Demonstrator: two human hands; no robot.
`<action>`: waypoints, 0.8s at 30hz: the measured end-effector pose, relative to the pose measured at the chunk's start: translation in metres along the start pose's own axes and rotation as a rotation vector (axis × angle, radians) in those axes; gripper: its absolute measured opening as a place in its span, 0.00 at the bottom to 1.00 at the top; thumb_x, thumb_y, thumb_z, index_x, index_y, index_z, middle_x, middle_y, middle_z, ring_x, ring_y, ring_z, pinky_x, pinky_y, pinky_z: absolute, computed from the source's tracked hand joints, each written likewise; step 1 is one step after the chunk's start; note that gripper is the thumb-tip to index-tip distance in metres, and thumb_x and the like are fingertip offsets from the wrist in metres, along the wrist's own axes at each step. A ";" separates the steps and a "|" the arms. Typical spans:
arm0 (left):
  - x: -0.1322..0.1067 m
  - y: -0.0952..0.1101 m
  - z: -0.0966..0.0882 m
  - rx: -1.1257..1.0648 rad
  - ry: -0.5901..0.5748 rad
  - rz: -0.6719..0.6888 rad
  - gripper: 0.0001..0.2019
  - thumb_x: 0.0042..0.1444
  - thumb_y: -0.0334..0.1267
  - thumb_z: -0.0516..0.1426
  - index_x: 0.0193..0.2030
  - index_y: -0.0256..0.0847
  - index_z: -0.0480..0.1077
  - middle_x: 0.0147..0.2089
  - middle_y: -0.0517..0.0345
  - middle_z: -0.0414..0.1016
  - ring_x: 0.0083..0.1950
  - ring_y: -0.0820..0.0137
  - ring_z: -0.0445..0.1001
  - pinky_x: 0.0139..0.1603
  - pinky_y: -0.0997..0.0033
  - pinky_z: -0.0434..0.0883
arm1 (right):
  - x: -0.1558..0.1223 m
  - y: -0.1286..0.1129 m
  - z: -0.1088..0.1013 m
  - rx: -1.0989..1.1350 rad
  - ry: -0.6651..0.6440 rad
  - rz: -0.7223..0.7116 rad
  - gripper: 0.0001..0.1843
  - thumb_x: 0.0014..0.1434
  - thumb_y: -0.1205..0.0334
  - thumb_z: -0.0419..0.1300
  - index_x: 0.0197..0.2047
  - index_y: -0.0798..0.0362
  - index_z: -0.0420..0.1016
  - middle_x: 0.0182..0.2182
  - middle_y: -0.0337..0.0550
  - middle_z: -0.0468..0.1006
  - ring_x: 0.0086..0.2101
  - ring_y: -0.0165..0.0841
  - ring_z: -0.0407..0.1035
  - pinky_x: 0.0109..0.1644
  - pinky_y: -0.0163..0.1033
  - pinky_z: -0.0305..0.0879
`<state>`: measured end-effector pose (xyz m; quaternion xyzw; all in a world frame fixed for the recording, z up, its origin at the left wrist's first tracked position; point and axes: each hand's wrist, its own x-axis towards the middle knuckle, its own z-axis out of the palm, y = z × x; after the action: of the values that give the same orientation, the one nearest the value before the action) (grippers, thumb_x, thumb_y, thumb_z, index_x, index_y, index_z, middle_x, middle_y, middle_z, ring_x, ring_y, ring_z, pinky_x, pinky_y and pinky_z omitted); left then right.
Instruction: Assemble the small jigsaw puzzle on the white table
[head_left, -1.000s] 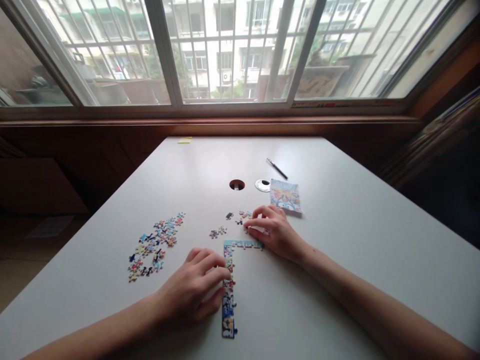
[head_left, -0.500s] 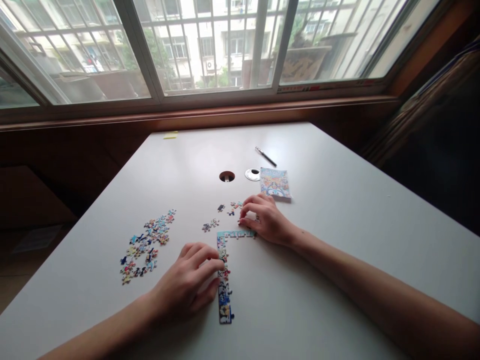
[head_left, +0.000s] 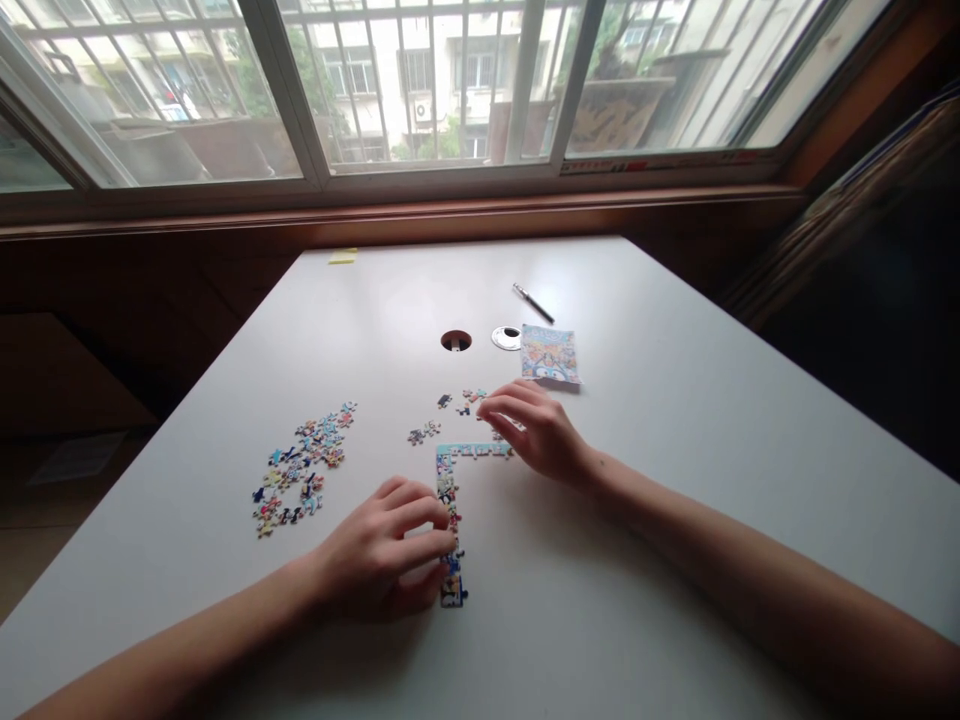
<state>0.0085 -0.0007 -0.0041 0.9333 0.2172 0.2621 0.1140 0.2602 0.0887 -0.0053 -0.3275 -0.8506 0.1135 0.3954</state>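
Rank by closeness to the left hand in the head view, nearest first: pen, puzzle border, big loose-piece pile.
From the left hand:
1. Puzzle border: right at its fingertips.
2. Big loose-piece pile: off to the left.
3. Pen: far ahead, rightward.

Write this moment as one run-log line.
left hand: at joined puzzle | right hand: near loose pieces | packet: beyond right hand | pen: beyond packet

one head-worn view, near and above the surface [head_left: 637, 590], faces forward and tilts down, with the hands [head_left: 386, 548] in the lower half and a barred window [head_left: 435, 90] across the top.
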 end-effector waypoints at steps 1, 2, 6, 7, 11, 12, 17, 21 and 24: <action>-0.001 0.000 0.000 -0.001 -0.013 0.023 0.12 0.54 0.30 0.58 0.45 0.40 0.70 0.42 0.52 0.75 0.45 0.64 0.71 0.47 0.61 0.69 | 0.000 -0.009 0.000 0.061 -0.009 0.012 0.08 0.67 0.63 0.55 0.41 0.51 0.77 0.37 0.45 0.79 0.37 0.34 0.70 0.43 0.42 0.65; -0.001 0.000 -0.001 -0.003 -0.024 0.046 0.12 0.54 0.31 0.59 0.46 0.41 0.70 0.43 0.52 0.76 0.45 0.64 0.71 0.47 0.61 0.69 | -0.001 -0.018 -0.001 0.125 -0.006 0.049 0.09 0.67 0.63 0.55 0.41 0.51 0.77 0.37 0.45 0.79 0.36 0.33 0.71 0.41 0.41 0.66; -0.004 -0.001 -0.002 -0.024 -0.045 0.114 0.11 0.54 0.37 0.60 0.45 0.43 0.70 0.43 0.52 0.76 0.48 0.64 0.73 0.50 0.61 0.70 | -0.023 -0.056 -0.003 0.311 -0.091 0.188 0.07 0.65 0.62 0.58 0.40 0.51 0.79 0.32 0.43 0.80 0.30 0.30 0.71 0.32 0.36 0.67; -0.004 -0.002 -0.002 -0.030 -0.046 0.124 0.10 0.55 0.38 0.61 0.44 0.43 0.70 0.43 0.52 0.76 0.49 0.63 0.74 0.50 0.61 0.71 | -0.031 -0.062 -0.004 0.352 -0.129 0.196 0.07 0.64 0.62 0.59 0.40 0.51 0.79 0.32 0.43 0.80 0.30 0.30 0.71 0.32 0.36 0.67; -0.005 -0.004 -0.003 -0.067 -0.083 0.148 0.08 0.56 0.39 0.60 0.43 0.44 0.71 0.43 0.52 0.77 0.49 0.63 0.74 0.49 0.60 0.71 | -0.059 -0.071 -0.008 0.460 -0.209 0.154 0.07 0.63 0.64 0.61 0.42 0.51 0.80 0.34 0.45 0.81 0.31 0.30 0.73 0.34 0.35 0.71; -0.004 -0.004 -0.003 -0.076 -0.094 0.156 0.08 0.56 0.39 0.60 0.43 0.44 0.72 0.43 0.52 0.77 0.49 0.63 0.75 0.49 0.60 0.71 | -0.063 -0.070 -0.008 0.467 -0.222 0.147 0.07 0.62 0.65 0.61 0.42 0.50 0.80 0.35 0.45 0.81 0.32 0.30 0.74 0.35 0.35 0.72; -0.004 -0.004 -0.004 -0.095 -0.155 0.186 0.05 0.59 0.37 0.59 0.42 0.44 0.73 0.45 0.53 0.79 0.51 0.64 0.75 0.51 0.61 0.71 | -0.066 -0.071 -0.004 0.506 -0.357 0.016 0.10 0.61 0.64 0.63 0.47 0.53 0.79 0.38 0.48 0.80 0.36 0.31 0.75 0.40 0.34 0.73; -0.004 -0.005 -0.003 -0.119 -0.208 0.173 0.04 0.60 0.35 0.58 0.41 0.46 0.74 0.45 0.54 0.79 0.51 0.65 0.75 0.51 0.61 0.71 | -0.066 -0.077 0.001 0.435 -0.430 -0.088 0.10 0.65 0.65 0.59 0.47 0.53 0.79 0.39 0.50 0.80 0.38 0.32 0.74 0.43 0.37 0.73; -0.004 -0.005 -0.003 -0.137 -0.218 0.167 0.04 0.61 0.35 0.58 0.40 0.46 0.74 0.44 0.54 0.79 0.51 0.65 0.75 0.52 0.60 0.70 | -0.066 -0.080 0.001 0.355 -0.435 -0.115 0.10 0.66 0.64 0.57 0.46 0.54 0.79 0.38 0.50 0.79 0.37 0.33 0.73 0.43 0.37 0.71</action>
<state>0.0018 0.0019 -0.0051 0.9611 0.1068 0.1820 0.1782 0.2530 -0.0150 -0.0097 -0.1724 -0.8993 0.3058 0.2608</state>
